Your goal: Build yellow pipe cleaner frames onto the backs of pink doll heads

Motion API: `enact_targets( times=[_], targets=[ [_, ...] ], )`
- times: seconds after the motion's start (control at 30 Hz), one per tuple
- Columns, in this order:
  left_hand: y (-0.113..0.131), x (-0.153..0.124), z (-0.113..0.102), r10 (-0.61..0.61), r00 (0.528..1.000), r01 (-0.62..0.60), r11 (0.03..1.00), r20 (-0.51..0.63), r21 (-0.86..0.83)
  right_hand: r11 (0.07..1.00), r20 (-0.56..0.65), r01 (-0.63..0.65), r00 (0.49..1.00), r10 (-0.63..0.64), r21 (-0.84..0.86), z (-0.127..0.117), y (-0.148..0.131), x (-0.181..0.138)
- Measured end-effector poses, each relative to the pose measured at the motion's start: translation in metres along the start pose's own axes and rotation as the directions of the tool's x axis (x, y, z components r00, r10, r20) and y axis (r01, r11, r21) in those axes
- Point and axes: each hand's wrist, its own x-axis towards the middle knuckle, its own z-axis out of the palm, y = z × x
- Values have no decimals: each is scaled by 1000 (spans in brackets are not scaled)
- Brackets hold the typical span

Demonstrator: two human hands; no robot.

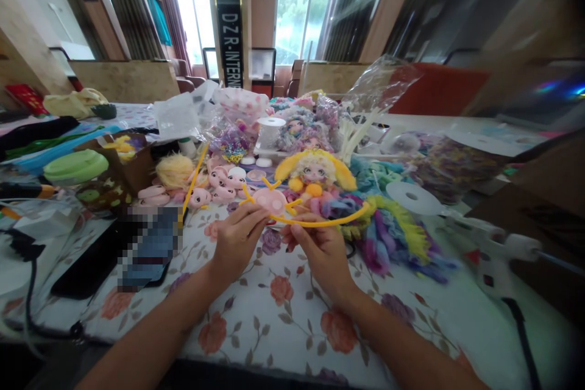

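Both my hands are raised over the flowered tablecloth. My left hand (240, 234) is closed, its fingertips pinching the near edge of a pink plastic doll-head shell (269, 201). Short yellow fuzzy stems stick out around that shell. A longer yellow pipe cleaner (333, 223) runs from the shell and curves off to the right. My right hand (322, 250) has its thumb and fingers closed on this pipe cleaner. Just beyond sits a doll with yellow floppy ears (315, 172). Several pink doll faces (223, 180) lie to the left.
At the left are a phone (153, 247), a black case (98, 259) and a green-lidded jar (77, 173). Multicoloured yarn (384, 231), a white spool (414, 198) and a corded glue gun (493, 250) lie right. Behind are bagged dolls (301, 125).
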Motion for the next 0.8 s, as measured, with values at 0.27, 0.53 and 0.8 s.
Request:
enact_targets(
  times=[0.27,0.53,0.8],
  targets=[
    [-2,2,-2,-15,1000,15,1000,-7,26,877,-12,230,966,-259,-422,-1,6,-8],
    [-2,0,-1,27,999,-29,999,35,40,882,-104,205,956,-273,-423,-4,7,-4],
    [-4,-2,1,32,998,-34,999,46,30,930,-132,130,974,-185,-344,-3,10,-1]
  ],
)
